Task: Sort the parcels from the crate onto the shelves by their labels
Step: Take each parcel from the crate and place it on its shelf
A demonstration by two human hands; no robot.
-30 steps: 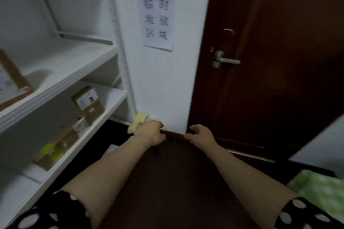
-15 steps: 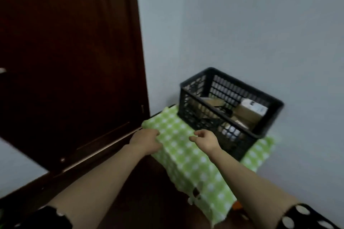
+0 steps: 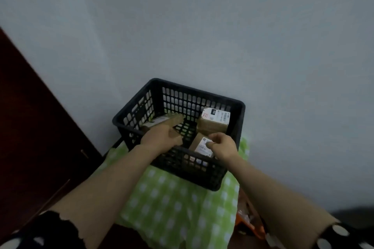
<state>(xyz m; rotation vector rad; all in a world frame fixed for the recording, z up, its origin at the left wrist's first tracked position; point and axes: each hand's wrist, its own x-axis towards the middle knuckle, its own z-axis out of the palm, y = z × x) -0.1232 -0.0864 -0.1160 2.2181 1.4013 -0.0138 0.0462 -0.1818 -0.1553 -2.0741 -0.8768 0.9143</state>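
A black crate (image 3: 192, 170) sits on green checked cloth (image 3: 172, 208) by the wall. The left hand (image 3: 162, 137) reaches onto the left parcel (image 3: 174, 120). The right hand (image 3: 222, 146), fingers curled, is over the near parcel (image 3: 199, 144). A third parcel (image 3: 214, 122) lies behind.

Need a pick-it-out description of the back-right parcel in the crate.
Find the black crate on the green checked cloth against the wall. In its far right corner sits a brown cardboard parcel. The left hand is over the left parcel and the right hand over the near parcel; this one is uncovered, its big white label fully visible on top.
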